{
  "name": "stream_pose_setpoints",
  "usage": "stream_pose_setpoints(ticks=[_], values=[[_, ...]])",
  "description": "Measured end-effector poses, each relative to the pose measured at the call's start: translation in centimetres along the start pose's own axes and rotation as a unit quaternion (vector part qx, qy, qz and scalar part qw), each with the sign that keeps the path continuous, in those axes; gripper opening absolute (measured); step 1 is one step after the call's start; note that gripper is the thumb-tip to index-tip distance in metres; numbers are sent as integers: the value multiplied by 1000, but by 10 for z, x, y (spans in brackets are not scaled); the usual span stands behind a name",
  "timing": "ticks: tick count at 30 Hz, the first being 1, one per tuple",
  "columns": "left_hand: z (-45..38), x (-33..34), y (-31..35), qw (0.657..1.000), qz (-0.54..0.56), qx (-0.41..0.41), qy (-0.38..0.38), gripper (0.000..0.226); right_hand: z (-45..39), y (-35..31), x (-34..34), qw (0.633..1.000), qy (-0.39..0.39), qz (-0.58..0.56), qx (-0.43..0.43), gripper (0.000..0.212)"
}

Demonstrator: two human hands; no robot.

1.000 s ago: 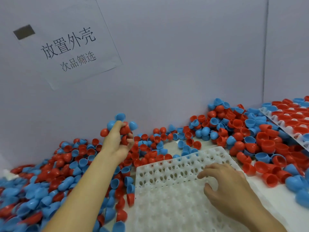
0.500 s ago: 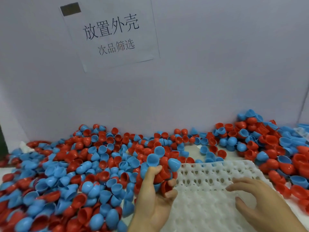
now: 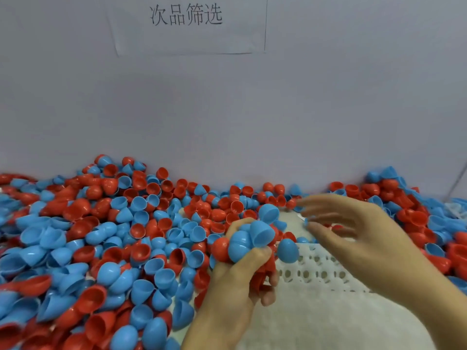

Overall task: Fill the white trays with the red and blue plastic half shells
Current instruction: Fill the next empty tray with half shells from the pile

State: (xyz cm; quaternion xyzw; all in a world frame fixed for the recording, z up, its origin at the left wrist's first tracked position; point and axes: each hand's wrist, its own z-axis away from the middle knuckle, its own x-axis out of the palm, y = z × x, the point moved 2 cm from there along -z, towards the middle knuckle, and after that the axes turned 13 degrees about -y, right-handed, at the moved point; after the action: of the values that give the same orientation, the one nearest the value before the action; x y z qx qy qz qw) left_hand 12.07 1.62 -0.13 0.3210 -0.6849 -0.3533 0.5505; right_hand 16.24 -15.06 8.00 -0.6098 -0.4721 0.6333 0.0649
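My left hand (image 3: 240,281) grips a handful of red and blue half shells (image 3: 252,238) above the left edge of the white tray (image 3: 328,311). One blue shell (image 3: 287,250) sits at the edge of the bunch, over the tray's holes. My right hand (image 3: 358,238) hovers over the tray's far part with fingers spread and straight, holding nothing, its fingertips close to the handful. The tray's cells that show hold no shells. A deep pile of loose red and blue half shells (image 3: 101,236) covers the table to the left and along the wall.
A grey wall stands close behind the pile, with a paper sign (image 3: 187,24) taped to it. More shells (image 3: 417,210) lie heaped at the right, beyond my right hand. Another white tray's corner (image 3: 454,208) shows at the far right edge.
My left hand has carried the handful of shells from the pile towards the tray. My right hand has lifted off the tray and reached towards the handful. The view has swung left and down.
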Motion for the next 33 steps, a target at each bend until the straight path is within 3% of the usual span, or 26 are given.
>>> stream_pose_setpoints(ticks=[4,9,13,15,19,21,24,27,31,33], values=[[3,-1,3,998,-28,-13,-58,36,-8,-12,38,991,12,-125,-55,25],[2,-2,-3,996,-47,-33,-70,39,-7,11,51,979,149,-138,-33,23],[2,-1,-4,999,-21,-23,-23,51,-3,21,55,956,250,-151,6,26],[-1,-1,-1,1000,9,-16,22,44,-2,27,55,942,269,-197,29,27],[-6,-13,3,995,12,-1,97,11,-2,33,57,948,188,-251,62,29],[-5,-9,6,988,104,18,115,25,-2,34,57,952,150,-258,65,28],[2,-10,6,975,174,37,132,18,-1,31,58,950,125,-280,62,30],[5,-10,10,973,177,36,142,16,3,28,60,944,95,-306,81,38],[26,-12,8,970,176,29,166,32,9,24,65,939,51,-319,119,53],[32,-13,9,973,163,34,157,33,14,19,66,932,37,-343,110,48]])
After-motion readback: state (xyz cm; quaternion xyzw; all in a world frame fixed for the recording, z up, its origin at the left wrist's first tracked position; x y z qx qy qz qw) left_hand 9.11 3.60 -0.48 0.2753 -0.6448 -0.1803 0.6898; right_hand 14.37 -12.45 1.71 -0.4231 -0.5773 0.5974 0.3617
